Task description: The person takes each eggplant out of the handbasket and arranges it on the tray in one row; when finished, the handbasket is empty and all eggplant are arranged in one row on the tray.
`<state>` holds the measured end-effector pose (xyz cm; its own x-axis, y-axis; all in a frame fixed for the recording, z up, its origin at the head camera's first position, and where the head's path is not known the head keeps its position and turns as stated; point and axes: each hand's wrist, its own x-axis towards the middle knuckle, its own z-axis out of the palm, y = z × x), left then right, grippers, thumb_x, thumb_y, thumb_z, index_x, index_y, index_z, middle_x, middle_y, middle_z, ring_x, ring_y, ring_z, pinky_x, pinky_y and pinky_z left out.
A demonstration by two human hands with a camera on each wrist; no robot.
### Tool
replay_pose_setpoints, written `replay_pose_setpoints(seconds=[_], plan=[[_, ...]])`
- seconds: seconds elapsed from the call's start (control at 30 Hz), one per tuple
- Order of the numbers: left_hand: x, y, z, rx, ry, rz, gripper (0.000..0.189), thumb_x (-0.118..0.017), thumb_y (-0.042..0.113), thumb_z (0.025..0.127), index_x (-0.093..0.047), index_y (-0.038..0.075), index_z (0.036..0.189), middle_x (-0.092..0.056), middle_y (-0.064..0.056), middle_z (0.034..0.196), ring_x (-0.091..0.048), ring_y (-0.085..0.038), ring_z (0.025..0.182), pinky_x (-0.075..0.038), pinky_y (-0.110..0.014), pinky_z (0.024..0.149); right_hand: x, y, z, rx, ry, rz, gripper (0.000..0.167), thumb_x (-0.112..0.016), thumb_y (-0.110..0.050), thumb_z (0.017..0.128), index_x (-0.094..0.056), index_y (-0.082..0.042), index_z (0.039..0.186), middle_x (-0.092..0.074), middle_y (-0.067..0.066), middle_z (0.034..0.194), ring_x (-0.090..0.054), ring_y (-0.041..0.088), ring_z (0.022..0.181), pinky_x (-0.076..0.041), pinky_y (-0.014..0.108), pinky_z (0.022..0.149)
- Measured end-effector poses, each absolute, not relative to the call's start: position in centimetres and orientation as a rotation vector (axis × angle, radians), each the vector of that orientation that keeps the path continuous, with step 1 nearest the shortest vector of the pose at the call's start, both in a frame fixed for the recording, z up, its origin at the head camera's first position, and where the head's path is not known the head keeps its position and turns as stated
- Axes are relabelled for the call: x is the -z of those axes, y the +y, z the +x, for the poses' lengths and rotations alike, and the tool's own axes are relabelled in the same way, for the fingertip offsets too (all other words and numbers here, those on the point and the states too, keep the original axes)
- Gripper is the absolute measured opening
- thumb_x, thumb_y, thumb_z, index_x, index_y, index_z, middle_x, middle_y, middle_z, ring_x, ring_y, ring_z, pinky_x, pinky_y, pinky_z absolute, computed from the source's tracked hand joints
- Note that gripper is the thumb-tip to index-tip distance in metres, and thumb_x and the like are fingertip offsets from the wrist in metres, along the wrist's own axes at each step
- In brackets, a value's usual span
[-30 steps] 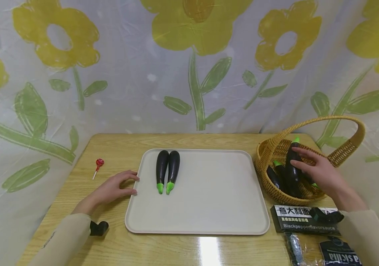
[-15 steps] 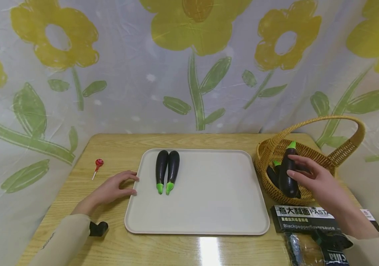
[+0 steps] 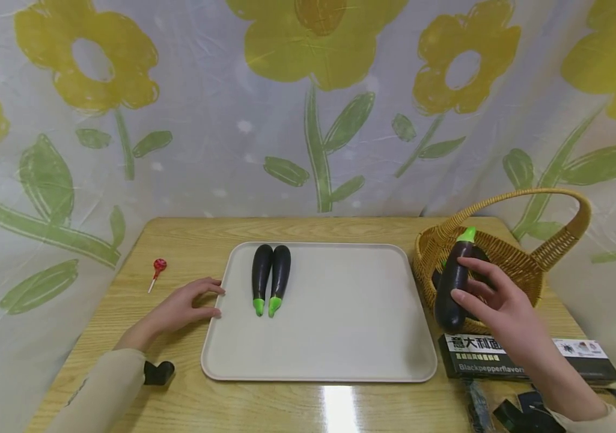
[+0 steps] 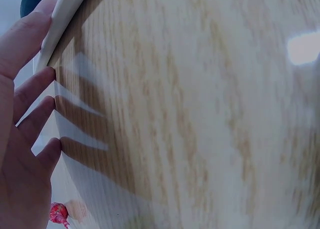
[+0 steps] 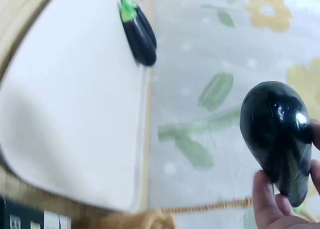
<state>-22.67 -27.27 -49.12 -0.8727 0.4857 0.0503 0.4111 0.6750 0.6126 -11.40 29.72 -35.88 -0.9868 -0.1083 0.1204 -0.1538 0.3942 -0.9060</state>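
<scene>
On the table point(image 3: 264, 406), the pale tray point(image 3: 351, 313) could slide: the left grip point(image 3: 189, 307), its fingers spread, touched the 9 o'clock edge, and a stray push from it might set the paired eggplants point(image 3: 282, 270), side by side at the tray's 10 o'clock, rolling. The wicker basket point(image 3: 508, 252), between the tray's 2 and 3 o'clock, seemed a likelier source of trouble. In the head view the held eggplant point(image 3: 450, 282) slanted across the basket's 8 o'clock rim; whether it touched could not be told, but if carried too low, its fat end might catch the wicker and tip the basket. The right grip point(image 3: 508, 307) pinched the held eggplant near its middle between thumb and fingertips; the skin looked slick, so it could swivel or slip if that narrow hold loosened.

The held eggplant was nearly black and glossy, with a bright highlight in the right wrist view. Its body swelled to a rounded end at 7 o'clock and narrowed toward 1 o'clock, where a small, vivid green cap point(image 3: 467, 234) finished it.
</scene>
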Motion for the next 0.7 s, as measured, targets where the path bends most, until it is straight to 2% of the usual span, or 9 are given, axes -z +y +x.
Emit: replay_pose_setpoints(seconds=[0.17,0.33,0.43,0.57,0.7], plan=[[49.2,-27.3,-22.6,-0.974,2.772,0.757,0.043,-0.075,0.036,0.086,-0.065,0.013,0.121,-0.051,-0.019,0.141,-0.040,-0.044,0.133,-0.032,-0.062,0.107,36.1,27.7,-11.7,-1.732,-2.570,0.354,0.053,-0.061,-0.014,0.098,-0.040,-0.017,0.146,-0.041,0.014,0.142,-0.056,0.001,0.116,-0.056,0.025,0.081],[49.4,-27.4,-22.5,-0.973,2.773,0.763,0.042,-0.074,0.036,0.087,-0.064,0.013,0.121,-0.051,-0.019,0.141,-0.039,-0.045,0.134,-0.030,-0.062,0.108,36.9,25.7,-13.2,-1.774,-2.636,0.415,0.052,-0.066,-0.021,0.095,-0.043,-0.019,0.142,-0.042,0.017,0.144,-0.055,0.027,0.124,-0.055,0.031,0.086],[49.5,-27.4,-22.4,-0.968,2.776,0.754,0.042,-0.074,0.036,0.087,-0.064,0.013,0.121,-0.051,-0.018,0.141,-0.039,-0.044,0.134,-0.030,-0.062,0.108,37.5,24.4,-14.4,-1.761,-2.693,0.430,0.053,-0.067,-0.026,0.095,-0.044,-0.021,0.143,-0.041,0.016,0.146,-0.052,0.038,0.126,-0.053,0.041,0.092],[49.3,-27.3,-22.3,-0.972,2.776,0.746,0.042,-0.075,0.035,0.087,-0.065,0.013,0.121,-0.051,-0.018,0.141,-0.038,-0.044,0.134,-0.030,-0.062,0.108,38.4,22.5,-16.1,-1.748,-2.761,0.408,0.055,-0.067,-0.034,0.094,-0.046,-0.022,0.143,-0.039,0.013,0.147,-0.050,0.037,0.129,-0.046,0.054,0.100],[49.0,-27.2,-22.4,-0.995,2.770,0.754,0.041,-0.075,0.033,0.086,-0.065,0.012,0.120,-0.051,-0.019,0.141,-0.038,-0.046,0.134,-0.029,-0.063,0.108,39.4,20.7,-18.1,-1.822,-2.776,0.370,0.057,-0.068,-0.037,0.092,-0.047,-0.022,0.143,-0.041,0.012,0.144,-0.051,0.035,0.128,-0.042,0.055,0.103]])
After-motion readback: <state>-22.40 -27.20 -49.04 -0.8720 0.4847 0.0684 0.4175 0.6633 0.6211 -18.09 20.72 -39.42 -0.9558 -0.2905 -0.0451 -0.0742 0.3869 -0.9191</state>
